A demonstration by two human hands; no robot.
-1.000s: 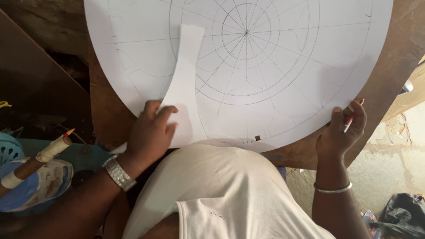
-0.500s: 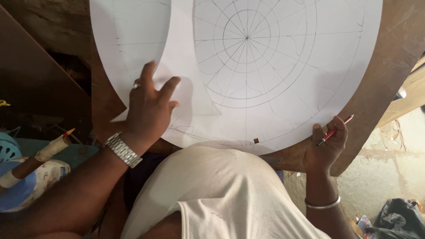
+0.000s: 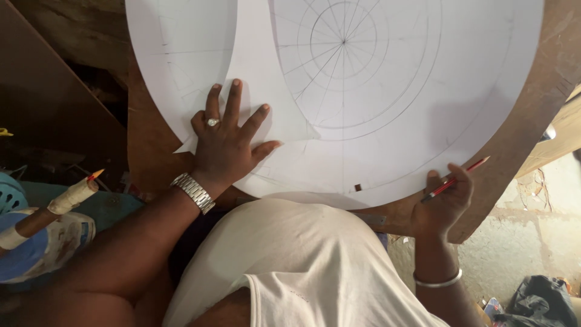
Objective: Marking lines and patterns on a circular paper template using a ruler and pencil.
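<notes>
A large round white paper sheet (image 3: 460, 91) with pencilled circles and radial lines lies on a brown wooden table (image 3: 151, 145). A curved white paper template (image 3: 260, 66) rests on its left part. My left hand (image 3: 227, 142), with a ring and a metal watch, presses flat with spread fingers on the template's lower end. My right hand (image 3: 442, 200) grips the sheet's near right edge and holds a red pencil (image 3: 457, 178) between its fingers, the pencil pointing up to the right.
A taped wooden stick with an orange tip (image 3: 54, 206) lies at the left over a blue plastic tub (image 3: 24, 248). A concrete floor (image 3: 520, 242) and a dark cloth bundle (image 3: 538, 300) are at the lower right. My white shirt (image 3: 290, 266) fills the bottom middle.
My left hand slid the template up and to the right across the sheet and spread its fingers flat. My right hand dropped to the sheet's edge, the pencil now showing clearly.
</notes>
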